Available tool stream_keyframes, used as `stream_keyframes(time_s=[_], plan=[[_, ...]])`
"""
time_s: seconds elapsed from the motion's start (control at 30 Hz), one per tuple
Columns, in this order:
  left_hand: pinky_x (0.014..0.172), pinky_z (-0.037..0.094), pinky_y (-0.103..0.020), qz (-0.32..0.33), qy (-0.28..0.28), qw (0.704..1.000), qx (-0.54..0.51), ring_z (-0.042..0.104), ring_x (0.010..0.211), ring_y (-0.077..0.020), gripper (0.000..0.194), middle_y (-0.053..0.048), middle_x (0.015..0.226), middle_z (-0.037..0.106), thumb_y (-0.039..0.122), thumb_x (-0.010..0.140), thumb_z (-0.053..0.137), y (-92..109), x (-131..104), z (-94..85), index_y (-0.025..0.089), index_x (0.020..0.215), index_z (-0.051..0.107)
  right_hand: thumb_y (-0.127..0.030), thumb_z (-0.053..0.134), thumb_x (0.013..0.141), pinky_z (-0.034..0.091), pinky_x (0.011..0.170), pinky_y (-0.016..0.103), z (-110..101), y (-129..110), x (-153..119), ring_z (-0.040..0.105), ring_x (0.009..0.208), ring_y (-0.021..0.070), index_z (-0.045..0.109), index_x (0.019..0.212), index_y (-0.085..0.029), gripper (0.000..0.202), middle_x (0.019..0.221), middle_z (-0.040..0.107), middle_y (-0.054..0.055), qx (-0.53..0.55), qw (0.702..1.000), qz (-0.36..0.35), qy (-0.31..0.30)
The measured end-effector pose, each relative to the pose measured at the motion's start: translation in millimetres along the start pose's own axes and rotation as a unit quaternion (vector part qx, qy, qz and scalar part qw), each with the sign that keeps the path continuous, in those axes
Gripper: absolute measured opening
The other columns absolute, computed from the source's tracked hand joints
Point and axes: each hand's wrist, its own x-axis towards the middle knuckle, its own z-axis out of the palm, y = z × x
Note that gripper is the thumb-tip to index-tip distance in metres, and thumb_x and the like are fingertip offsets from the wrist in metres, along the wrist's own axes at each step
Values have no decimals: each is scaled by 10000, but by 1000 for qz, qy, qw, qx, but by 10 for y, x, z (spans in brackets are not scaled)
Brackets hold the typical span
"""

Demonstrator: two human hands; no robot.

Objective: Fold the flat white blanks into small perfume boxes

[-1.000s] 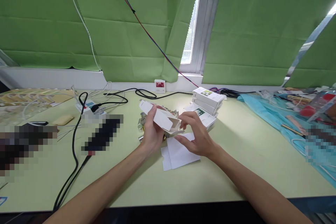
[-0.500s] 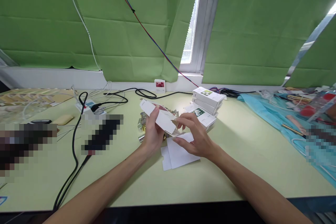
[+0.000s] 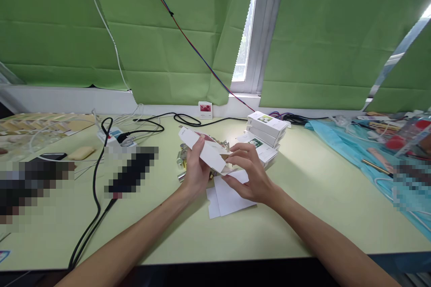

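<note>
A small white cardboard box (image 3: 211, 156), tilted, is held up over the table. My left hand (image 3: 195, 168) is closed round its near side, thumb on top. At the box's right end, which looks open, my right hand (image 3: 251, 172) has curled fingers at the flap and its thumb below; the exact contact is partly hidden. Two flat white card pieces (image 3: 232, 199) lie on the table under my right hand. Behind my left hand and the box are several small shiny metallic and clear pieces (image 3: 182, 158), largely covered.
Several white boxes with flower pictures (image 3: 266, 123) are stacked behind my right hand. One more small box (image 3: 205, 110) stands against the wall. Black cables (image 3: 97, 179) run across the left side, near a power strip (image 3: 112, 136). Blue plastic sheeting (image 3: 350, 157) lies at right.
My right fingers have shifted slightly at the box's open end, and the flap that stuck out there shows less. My left hand and the box have barely moved.
</note>
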Motion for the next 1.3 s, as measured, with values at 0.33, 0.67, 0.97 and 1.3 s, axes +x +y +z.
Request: stream_keyframes(time_s=[0.33,0.67,0.97,1.3], plan=[[721,536,-307,24,-23,999,-4,661,770,-184,317,-16,844,641,518,849,709,-22,7,-17,216,896,625,-88,608,912,671,799,433,-2,-18,15,624,927,169,468,1269,-317,447,1273,411,100,-21,999,-25,-8],[691,521,-295,21,-14,1000,-9,649,743,-175,325,-8,820,640,508,819,740,-18,-7,-6,214,887,619,-117,639,904,666,836,434,24,-16,-10,636,1036,214,533,1271,-263,408,1287,436,123,-48,998,-20,-18],[665,512,-310,17,-7,1000,7,657,731,-193,361,-23,825,663,532,795,751,-13,-5,-5,216,902,614,-56,601,873,662,883,417,28,-20,-3,594,1176,257,539,1290,-218,452,1263,438,136,-47,998,-19,-21],[680,516,-318,25,2,1000,5,649,746,-197,359,-30,834,667,523,782,767,-17,-18,10,224,912,617,-75,601,895,666,820,415,37,-7,-17,633,1121,257,536,1276,-210,409,1223,488,140,-66,998,-12,-4]])
